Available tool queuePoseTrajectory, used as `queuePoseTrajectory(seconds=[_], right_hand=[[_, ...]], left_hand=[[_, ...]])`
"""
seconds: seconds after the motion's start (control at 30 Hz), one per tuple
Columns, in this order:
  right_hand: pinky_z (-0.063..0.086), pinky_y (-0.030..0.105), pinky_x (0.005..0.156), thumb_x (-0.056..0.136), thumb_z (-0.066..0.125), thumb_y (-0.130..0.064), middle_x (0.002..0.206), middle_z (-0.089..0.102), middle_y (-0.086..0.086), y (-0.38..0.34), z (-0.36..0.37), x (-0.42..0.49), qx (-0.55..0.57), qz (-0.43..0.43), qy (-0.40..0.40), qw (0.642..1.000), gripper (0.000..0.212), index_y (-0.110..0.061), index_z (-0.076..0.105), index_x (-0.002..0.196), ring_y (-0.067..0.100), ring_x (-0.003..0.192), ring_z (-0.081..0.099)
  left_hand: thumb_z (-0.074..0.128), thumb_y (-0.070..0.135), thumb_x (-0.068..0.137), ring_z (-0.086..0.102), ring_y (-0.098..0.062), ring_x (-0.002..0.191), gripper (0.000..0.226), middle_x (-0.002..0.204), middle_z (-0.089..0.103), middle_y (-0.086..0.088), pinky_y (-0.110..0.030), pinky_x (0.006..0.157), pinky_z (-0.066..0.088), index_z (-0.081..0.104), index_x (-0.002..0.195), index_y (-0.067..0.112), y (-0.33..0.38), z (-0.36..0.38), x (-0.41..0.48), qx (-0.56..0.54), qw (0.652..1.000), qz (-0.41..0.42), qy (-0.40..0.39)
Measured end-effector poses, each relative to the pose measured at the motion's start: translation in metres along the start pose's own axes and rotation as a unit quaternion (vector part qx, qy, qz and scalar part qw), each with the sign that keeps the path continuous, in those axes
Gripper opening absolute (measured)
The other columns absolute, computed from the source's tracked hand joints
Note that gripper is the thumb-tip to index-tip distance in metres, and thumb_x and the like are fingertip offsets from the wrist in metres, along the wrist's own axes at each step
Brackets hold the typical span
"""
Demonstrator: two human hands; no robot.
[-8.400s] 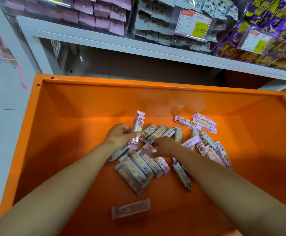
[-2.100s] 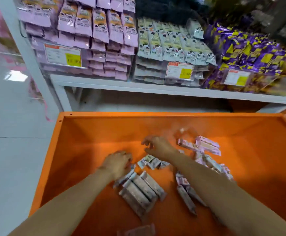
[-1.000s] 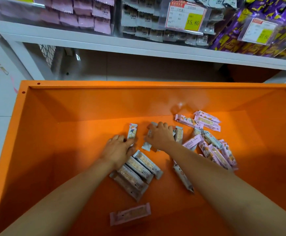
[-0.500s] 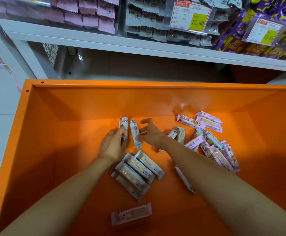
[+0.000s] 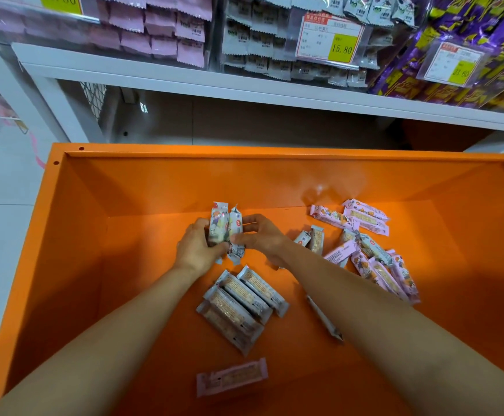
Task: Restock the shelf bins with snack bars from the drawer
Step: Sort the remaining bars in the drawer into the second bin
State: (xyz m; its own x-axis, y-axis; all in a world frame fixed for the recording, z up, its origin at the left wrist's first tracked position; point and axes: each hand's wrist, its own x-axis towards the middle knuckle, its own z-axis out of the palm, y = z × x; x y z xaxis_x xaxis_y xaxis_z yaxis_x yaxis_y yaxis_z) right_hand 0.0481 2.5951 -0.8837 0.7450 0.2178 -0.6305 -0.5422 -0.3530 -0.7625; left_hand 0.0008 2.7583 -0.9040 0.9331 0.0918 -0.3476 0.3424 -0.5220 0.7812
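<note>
Both hands meet over the middle of the orange drawer [image 5: 73, 235]. My left hand [image 5: 196, 250] grips a small bunch of grey snack bars [image 5: 225, 228] held upright. From the right, my right hand [image 5: 262, 235] pinches the same bunch between thumb and fingers. A stack of grey bars [image 5: 241, 301] lies just below the hands. Several pink bars [image 5: 373, 262] are scattered at the right, and one pink bar [image 5: 232, 376] lies alone near the front. Two more grey bars [image 5: 312, 240] lie beside my right wrist.
Above the drawer runs a white shelf [image 5: 184, 79] with clear bins: pink packets [image 5: 160, 31] at the left, grey packets [image 5: 262, 46] in the middle with a price tag [image 5: 330, 39], purple packets [image 5: 470, 49] at the right. Tiled floor [image 5: 1, 223] lies to the left.
The hands have drawn together and lifted the grey bars upright into one bunch; half a second ago the bars were apart and my right hand was open beside them.
</note>
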Motion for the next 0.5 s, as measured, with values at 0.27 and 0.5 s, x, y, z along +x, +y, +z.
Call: queuePoseTrajectory(seconds=[0.27,0.5], right_hand=[[0.051,0.045,0.089,0.094,0.062,-0.003,0.117,0.053,0.015,-0.004,0.001,-0.001,-0.009,-0.002,0.003,1.0,0.051,-0.013,0.038,0.137,0.027,0.083,0.055],[0.052,0.034,0.068,0.093,0.058,0.002,0.113,0.05,0.018,-0.008,-0.003,-0.007,0.046,-0.03,0.002,0.998,0.048,-0.004,0.039,0.137,0.028,0.083,0.052]], left_hand=[[0.076,0.032,0.084,0.066,-0.028,0.081,0.038,0.088,0.067,-0.004,-0.041,0.073,0.052,0.052,0.102,0.008,0.013,0.0,-0.006,0.028,0.998,0.041,0.031],[0.061,0.036,0.095,0.055,-0.015,0.064,0.03,0.076,0.059,-0.002,-0.024,0.056,0.041,0.047,0.101,0.01,0.018,-0.003,-0.009,-0.048,0.999,0.01,0.0]])
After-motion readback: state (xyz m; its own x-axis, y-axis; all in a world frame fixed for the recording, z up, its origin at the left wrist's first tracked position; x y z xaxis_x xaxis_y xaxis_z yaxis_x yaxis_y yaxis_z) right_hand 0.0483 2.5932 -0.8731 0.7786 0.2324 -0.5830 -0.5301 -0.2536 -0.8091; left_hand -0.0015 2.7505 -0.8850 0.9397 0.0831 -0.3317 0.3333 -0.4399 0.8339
